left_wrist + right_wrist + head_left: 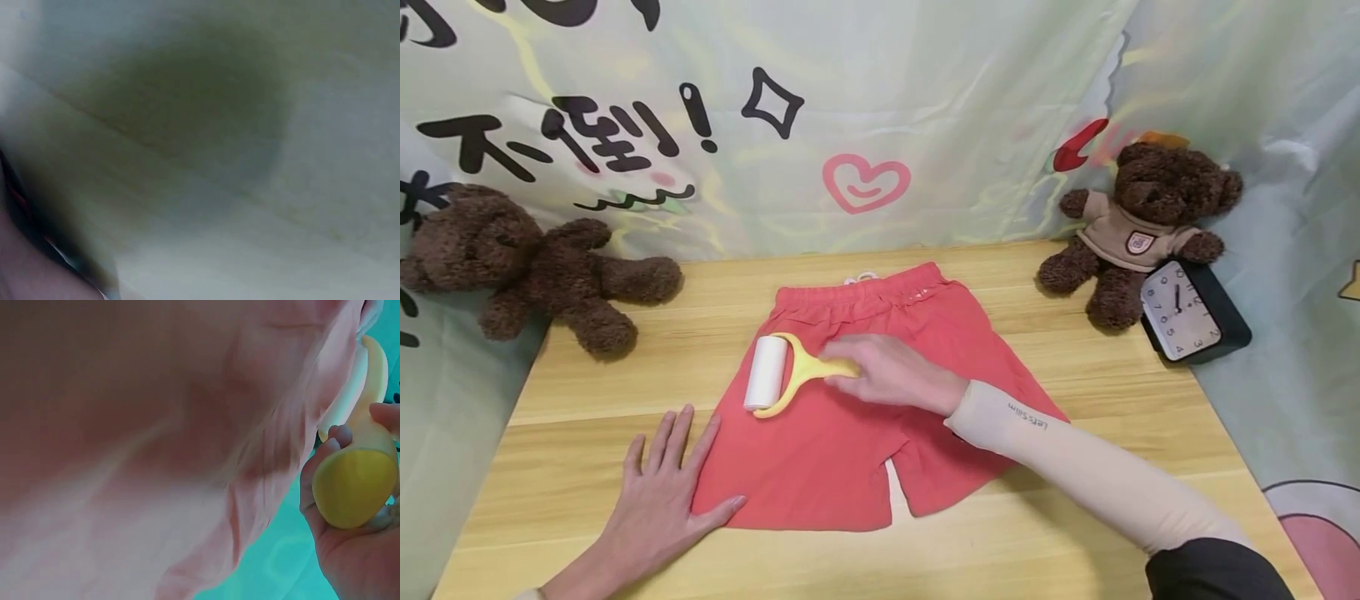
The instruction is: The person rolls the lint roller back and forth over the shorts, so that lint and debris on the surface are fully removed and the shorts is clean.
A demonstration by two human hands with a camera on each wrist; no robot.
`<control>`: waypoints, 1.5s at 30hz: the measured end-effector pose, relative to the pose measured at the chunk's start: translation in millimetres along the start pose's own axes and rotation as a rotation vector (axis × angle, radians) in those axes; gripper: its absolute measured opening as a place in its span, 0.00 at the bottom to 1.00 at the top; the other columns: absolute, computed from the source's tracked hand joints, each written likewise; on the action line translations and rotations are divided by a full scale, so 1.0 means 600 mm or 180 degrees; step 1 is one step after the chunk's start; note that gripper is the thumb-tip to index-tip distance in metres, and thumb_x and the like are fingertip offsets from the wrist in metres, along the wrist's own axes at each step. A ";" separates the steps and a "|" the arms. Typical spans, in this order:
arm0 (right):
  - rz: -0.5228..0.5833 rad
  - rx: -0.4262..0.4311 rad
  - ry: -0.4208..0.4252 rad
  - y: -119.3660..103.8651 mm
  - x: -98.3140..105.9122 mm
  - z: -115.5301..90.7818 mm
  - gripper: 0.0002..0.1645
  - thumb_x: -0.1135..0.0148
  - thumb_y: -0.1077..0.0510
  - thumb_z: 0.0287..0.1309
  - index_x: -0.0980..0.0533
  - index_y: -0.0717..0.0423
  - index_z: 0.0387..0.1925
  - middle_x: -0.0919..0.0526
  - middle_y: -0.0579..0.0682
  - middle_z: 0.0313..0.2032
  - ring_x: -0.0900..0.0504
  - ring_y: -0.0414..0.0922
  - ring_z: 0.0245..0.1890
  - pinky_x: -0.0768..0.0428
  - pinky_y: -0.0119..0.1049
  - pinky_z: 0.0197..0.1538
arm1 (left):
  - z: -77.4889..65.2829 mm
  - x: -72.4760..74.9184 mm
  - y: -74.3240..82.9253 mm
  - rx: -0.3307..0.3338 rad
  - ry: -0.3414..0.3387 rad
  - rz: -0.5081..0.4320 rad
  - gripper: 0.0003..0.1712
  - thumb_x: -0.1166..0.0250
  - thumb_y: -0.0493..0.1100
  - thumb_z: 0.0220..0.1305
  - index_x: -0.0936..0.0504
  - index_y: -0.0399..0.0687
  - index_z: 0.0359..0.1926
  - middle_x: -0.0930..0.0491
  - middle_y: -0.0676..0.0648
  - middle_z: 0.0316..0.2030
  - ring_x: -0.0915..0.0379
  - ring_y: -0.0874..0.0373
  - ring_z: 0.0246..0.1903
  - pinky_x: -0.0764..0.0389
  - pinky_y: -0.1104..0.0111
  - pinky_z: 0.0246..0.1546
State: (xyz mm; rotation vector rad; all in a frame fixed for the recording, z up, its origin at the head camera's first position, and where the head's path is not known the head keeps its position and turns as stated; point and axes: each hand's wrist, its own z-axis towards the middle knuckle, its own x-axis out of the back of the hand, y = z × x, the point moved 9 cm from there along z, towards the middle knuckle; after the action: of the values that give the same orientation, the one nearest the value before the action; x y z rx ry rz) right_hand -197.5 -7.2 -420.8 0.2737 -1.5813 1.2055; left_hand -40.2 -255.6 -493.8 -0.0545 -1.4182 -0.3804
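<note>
A pair of red shorts (827,450) lies spread on the wooden table, waistband toward the back. My right hand (887,371) grips the yellow handle of a lint roller (805,368); its white cylinder overlaps the left side of the shorts in the head view. In the right wrist view the handle's rounded yellow end (356,487) shows, with fingers curled round it. My left hand (658,500) lies flat with fingers spread, thumb and index finger along the left leg edge of the shorts. The left wrist view is mostly blurred tabletop (281,219).
A brown teddy bear (542,267) lies on its side at the back left. Another bear (1138,217) in a beige top sits at the back right, beside a black-cased clock (1195,312). A printed cloth (970,125) hangs behind the table.
</note>
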 end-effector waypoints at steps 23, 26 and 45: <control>0.0073 0.0104 -0.0173 0.072 0.079 -0.076 0.19 0.22 0.56 0.67 0.12 0.51 0.58 0.11 0.41 0.50 0.17 0.38 0.42 0.16 0.37 0.46 | 0.000 0.002 0.005 -0.0044 0.0033 0.0084 0.68 0.33 0.82 0.58 0.43 0.54 0.88 0.44 0.31 0.81 0.51 0.33 0.80 0.48 0.26 0.66; 0.0144 0.0127 -0.0166 0.084 0.092 -0.089 0.19 0.21 0.57 0.66 0.12 0.52 0.57 0.11 0.41 0.50 0.17 0.38 0.41 0.17 0.38 0.45 | 0.001 0.002 0.005 -0.0057 0.0040 0.0088 0.68 0.33 0.83 0.58 0.43 0.54 0.88 0.44 0.31 0.81 0.51 0.33 0.80 0.48 0.26 0.66; 0.0277 -0.0096 -0.0291 0.139 0.127 -0.135 0.18 0.22 0.56 0.67 0.11 0.51 0.57 0.11 0.42 0.53 0.14 0.41 0.53 0.16 0.48 0.57 | 0.000 0.005 0.006 -0.0064 0.0014 0.0054 0.67 0.32 0.81 0.59 0.43 0.53 0.88 0.45 0.31 0.82 0.51 0.32 0.80 0.48 0.26 0.67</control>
State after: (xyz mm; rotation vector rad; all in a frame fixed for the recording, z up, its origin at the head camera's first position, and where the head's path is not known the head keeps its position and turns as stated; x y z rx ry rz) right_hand -237.2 125.4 -410.7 0.2458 -1.7041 1.2501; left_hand -39.1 -253.1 -490.2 -0.0819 -1.4087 -0.3807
